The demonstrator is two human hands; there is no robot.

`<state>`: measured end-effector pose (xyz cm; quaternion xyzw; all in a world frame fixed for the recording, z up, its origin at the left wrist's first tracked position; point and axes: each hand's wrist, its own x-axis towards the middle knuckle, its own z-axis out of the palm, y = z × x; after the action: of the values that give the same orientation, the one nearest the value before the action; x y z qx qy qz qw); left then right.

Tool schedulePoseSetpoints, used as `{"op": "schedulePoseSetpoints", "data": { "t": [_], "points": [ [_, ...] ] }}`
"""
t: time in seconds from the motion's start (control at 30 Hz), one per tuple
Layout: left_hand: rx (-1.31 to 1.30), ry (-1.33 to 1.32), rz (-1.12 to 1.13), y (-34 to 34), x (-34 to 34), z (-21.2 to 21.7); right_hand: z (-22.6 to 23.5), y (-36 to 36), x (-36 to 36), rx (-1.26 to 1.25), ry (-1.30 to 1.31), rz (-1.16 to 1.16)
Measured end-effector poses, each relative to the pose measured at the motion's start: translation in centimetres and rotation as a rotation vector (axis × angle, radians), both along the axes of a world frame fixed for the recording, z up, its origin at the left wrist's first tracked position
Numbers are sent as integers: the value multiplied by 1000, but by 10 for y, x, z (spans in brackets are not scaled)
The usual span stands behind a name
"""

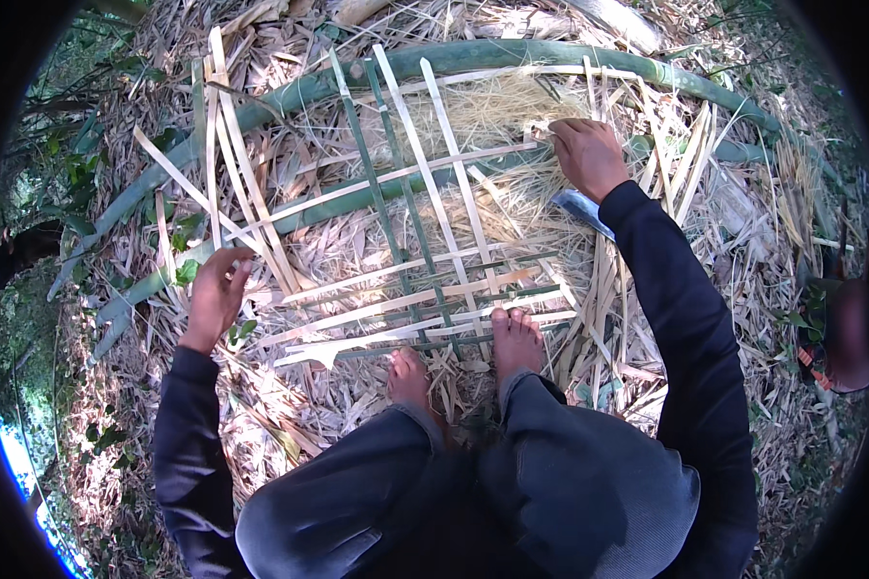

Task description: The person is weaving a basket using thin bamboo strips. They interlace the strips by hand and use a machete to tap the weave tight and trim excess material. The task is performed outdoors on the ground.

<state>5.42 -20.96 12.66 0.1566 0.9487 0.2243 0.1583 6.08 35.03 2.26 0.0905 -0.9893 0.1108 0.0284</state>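
Grip, left side: the left hand [217, 294], just left of the woven grid [437, 292], has its fingers loosely curled, thumb standing a little off them; nothing seen held. Loose pale strips [211, 145] lie beyond that hand, left of the grid's far end, crossing at angles over a green bamboo pole [343, 204]. That pole passes under the grid's long strips; a second, thicker pole [454, 53] lies across beyond, near their far tips.

The grid itself lies on the littered ground in front of the person: long green and pale strips running away, crosswise ones gathered at the near end. Left foot [408, 378] at its near edge; right foot [518, 343] on or against its near right corner (a toe-clamp, perhaps).

Right hand [589, 154], beyond and right of the grid's crossings: fingers bunched over something pale, thumb hidden; cannot tell whether it is pinched. Fine shavings [502, 111] lie to that hand's left, more loose strips [695, 162] right of the grid.

Step, my reading: weaving crosswise strips. Next move would call for threading one over and under, then snugging it nearer. Containers: none made out.
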Motion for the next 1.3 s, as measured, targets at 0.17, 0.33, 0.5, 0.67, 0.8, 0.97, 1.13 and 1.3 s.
{"op": "schedulePoseSetpoints", "data": {
  "t": [0.17, 0.33, 0.5, 0.67, 0.8, 0.97, 1.13, 1.3],
  "points": [
    [35, 76, 13, 82, -26, -53, -12, -45, -15, 14, 37, 106],
    [109, 278, -78, 117, -42, -115, -42, -59, -11, -111, -39, 0],
    [85, 210, 27, 129, -44, -124, -32, -68, -10, -358, -151, -138],
    [151, 203, 76, 127, -47, -130, -28, -66, -12, -425, -338, -196],
    [29, 59, 117, 126, -51, -128, -26, -64, -13, -452, -430, -211],
    [65, -61, 160, 119, -42, -133, -36, -57, -16, -492, -482, -178],
    [147, -123, 183, 114, -30, -131, -55, -52, -14, -497, -516, -110],
    [137, -209, 234, 108, -27, -123, -54, -59, -4, -536, -555, -80]
  ]
}}
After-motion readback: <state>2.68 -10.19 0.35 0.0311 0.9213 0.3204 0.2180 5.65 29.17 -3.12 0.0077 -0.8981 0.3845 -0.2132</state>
